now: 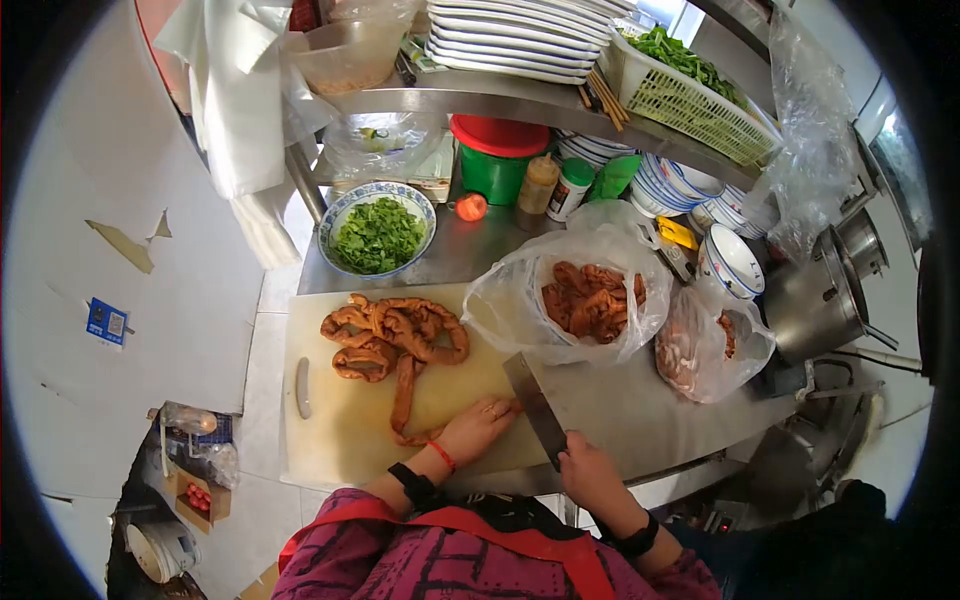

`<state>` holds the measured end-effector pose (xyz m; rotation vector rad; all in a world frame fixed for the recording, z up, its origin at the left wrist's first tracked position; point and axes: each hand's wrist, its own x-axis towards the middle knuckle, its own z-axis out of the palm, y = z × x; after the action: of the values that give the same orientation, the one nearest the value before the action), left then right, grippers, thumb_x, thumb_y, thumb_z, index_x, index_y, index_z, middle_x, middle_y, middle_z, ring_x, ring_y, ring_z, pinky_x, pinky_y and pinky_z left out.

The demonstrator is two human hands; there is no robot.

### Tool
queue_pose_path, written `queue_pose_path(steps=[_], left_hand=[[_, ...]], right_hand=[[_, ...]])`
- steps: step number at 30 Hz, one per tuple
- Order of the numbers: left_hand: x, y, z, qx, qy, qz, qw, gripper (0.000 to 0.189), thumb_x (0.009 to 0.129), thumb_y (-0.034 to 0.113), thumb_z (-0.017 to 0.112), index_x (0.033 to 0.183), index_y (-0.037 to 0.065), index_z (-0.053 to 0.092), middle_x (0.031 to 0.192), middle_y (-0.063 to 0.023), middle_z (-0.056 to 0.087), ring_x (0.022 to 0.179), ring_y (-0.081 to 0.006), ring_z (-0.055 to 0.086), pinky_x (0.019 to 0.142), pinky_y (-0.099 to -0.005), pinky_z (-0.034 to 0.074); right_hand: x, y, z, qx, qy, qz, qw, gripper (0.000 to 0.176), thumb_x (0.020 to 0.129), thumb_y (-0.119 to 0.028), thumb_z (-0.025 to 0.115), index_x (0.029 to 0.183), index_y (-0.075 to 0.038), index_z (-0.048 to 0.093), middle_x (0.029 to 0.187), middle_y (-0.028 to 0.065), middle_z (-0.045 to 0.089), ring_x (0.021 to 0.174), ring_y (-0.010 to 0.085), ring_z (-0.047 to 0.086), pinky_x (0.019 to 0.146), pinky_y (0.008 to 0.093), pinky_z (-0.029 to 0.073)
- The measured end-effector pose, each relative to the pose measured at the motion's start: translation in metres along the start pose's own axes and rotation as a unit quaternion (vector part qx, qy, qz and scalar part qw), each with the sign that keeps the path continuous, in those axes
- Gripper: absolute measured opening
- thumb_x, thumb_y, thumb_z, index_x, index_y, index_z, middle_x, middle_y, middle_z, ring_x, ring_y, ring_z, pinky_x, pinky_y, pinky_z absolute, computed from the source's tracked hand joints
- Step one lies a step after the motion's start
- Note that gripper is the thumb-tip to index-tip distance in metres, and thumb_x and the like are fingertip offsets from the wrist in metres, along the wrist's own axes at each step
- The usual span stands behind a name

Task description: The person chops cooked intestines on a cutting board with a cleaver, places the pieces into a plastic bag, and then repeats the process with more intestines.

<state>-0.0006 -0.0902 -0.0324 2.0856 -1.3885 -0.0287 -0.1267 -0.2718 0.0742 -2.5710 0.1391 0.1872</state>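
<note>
My right hand (pixel 588 468) grips the handle of a cleaver (pixel 537 408), its broad blade angled up and left over the right edge of the cutting board (pixel 345 460). Beside the blade, my left hand (pixel 480 430) holds down a long brown braised intestine (pixel 403 398) with its fingers closed. A small bit of the intestine shows between the fingertips and the blade; my palm hides the stretch behind it. The rest of the intestine lies looped in a pile toward the back of the board.
Behind the cleaver stands a plastic-lined container of braised intestines (pixel 595 305), with a tied plastic bag (pixel 705 350) to its right. A bowl of chopped greens (pixel 377 230) sits behind the board. Farther back are bottles (pixel 538 185), a green bucket (pixel 492 172) and stacked bowls (pixel 665 185) under a metal shelf (pixel 470 100).
</note>
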Motion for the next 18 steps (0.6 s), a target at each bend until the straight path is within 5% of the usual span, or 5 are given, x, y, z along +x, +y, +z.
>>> queue_pose_path(steps=[7,9,15,18], left_hand=[[0.001,-0.001,-0.003,0.011,0.007,0.016,1.0,0.035,0.071,0.006,0.052,0.106,0.001,0.055,0.114,-0.0088,0.05,0.105,-0.0264,0.049,0.09,-0.0324,0.043],[-0.002,-0.001,0.0,-0.011,-0.024,0.0,1.0,0.041,0.068,0.004,0.054,0.11,0.001,0.055,0.12,-0.0114,0.049,0.11,-0.0289,0.047,0.094,-0.034,0.041],[-0.005,-0.002,0.001,0.001,0.02,0.029,0.999,0.044,0.07,0.005,0.053,0.114,0.003,0.054,0.117,-0.0119,0.05,0.109,-0.028,0.048,0.092,-0.0331,0.043],[-0.004,0.001,-0.002,-0.036,0.03,-0.033,0.998,0.043,0.072,0.006,0.052,0.115,0.004,0.054,0.11,-0.0126,0.052,0.105,-0.028,0.049,0.09,-0.0328,0.044]], right_hand=[[-0.005,-0.01,-0.012,-0.062,-0.144,0.118,0.981,0.017,0.081,-0.004,0.044,0.097,0.0,0.041,0.079,0.0275,0.059,0.078,0.046,0.058,0.067,0.0538,0.045],[-0.005,0.002,0.0,-0.066,-0.132,0.062,0.987,0.017,0.08,-0.003,0.043,0.097,0.001,0.041,0.079,0.0278,0.059,0.076,0.0464,0.058,0.066,0.0536,0.045],[0.04,0.004,0.034,-0.038,-0.036,0.072,0.996,0.022,0.085,-0.01,0.048,0.1,0.002,0.038,0.079,0.0311,0.057,0.077,0.0486,0.055,0.065,0.0548,0.042],[0.028,-0.018,0.011,-0.034,-0.023,0.094,0.995,0.016,0.08,-0.002,0.043,0.095,0.003,0.039,0.076,0.0305,0.058,0.072,0.0472,0.057,0.064,0.0552,0.044]])
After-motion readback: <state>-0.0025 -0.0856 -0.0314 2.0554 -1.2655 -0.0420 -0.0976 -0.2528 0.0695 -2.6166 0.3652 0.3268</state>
